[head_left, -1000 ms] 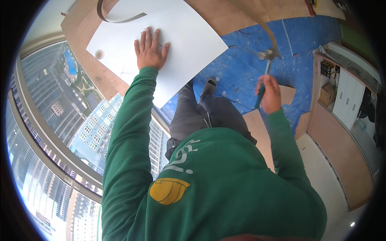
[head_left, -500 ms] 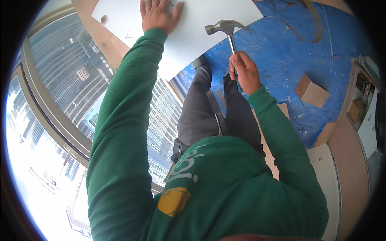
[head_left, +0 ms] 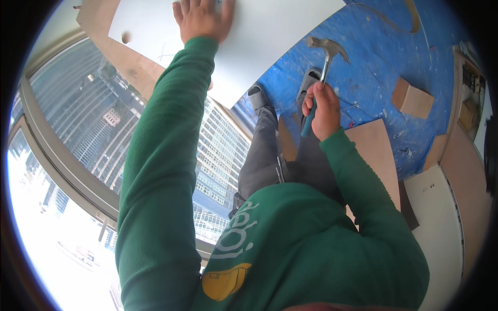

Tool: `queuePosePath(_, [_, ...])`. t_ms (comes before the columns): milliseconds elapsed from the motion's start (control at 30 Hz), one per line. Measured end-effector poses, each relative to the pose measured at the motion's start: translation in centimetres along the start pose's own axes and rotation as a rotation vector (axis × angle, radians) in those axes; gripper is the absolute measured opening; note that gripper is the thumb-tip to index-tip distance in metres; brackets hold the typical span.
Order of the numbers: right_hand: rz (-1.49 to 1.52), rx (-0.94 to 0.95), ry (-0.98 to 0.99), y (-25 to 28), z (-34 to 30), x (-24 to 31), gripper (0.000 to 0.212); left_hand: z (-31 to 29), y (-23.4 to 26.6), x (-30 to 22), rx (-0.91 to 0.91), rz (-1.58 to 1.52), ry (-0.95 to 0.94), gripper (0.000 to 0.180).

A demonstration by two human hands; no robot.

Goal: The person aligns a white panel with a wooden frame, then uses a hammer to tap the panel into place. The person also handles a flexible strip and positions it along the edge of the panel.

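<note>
My left hand (head_left: 204, 19) lies flat with fingers spread on a large white board (head_left: 249, 39), at the upper middle of the view. The board has a round hole near its left corner and a few thin pen marks. In my right hand (head_left: 326, 108) is a claw hammer (head_left: 326, 62), gripped around its blue-green handle. Its steel head points up and away from me, to the right of the board's edge and apart from it, above the floor.
A blue sheet (head_left: 363, 67) covers the floor, with an opened cardboard piece (head_left: 413, 99) on it. A brown panel (head_left: 376, 150) lies beside my legs. Tall windows (head_left: 98, 103) line the left. Shelving (head_left: 469, 85) stands at the far right.
My right hand and the hammer have shifted right and slightly down, and the hammer has tilted. My left hand stays flat on the board. The view has shifted, showing my sandals.
</note>
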State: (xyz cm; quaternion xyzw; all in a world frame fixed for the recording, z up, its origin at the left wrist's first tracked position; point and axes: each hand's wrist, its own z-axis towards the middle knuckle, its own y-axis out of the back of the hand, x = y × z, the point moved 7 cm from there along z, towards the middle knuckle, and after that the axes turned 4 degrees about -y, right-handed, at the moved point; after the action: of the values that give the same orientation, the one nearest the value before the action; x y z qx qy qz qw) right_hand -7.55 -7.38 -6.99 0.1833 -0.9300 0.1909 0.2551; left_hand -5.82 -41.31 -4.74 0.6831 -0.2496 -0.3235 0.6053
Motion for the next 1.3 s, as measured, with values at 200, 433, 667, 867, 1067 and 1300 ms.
queuePosePath(200, [0.424,0.139,-0.531,-4.0,-6.7,-6.2,0.038,-0.1,0.1,0.4,-0.016,-0.069,-0.001,0.07])
queuePosePath(433, [0.624,0.059,-0.697,-8.7,-8.8,-9.7,0.035,-0.3,-0.5,0.9,-0.041,-0.099,-0.037,0.072])
queuePosePath(667, [0.725,0.147,-0.723,-8.7,-8.4,-12.0,0.042,0.0,-0.6,1.2,-0.039,-0.084,-0.03,0.07])
queuePosePath(867, [0.421,-0.003,-0.015,-3.0,0.3,-4.8,0.058,-0.5,-0.6,0.9,-0.033,-0.059,-0.017,0.069])
queuePosePath(1067, [0.051,-0.176,0.459,1.2,10.0,5.0,0.061,-0.2,-1.4,1.5,-0.17,-0.051,-0.078,0.07])
queuePosePath(1300, [-0.148,-0.189,0.633,2.5,14.5,10.5,0.061,0.0,-2.3,1.4,-0.217,-0.059,-0.116,0.071])
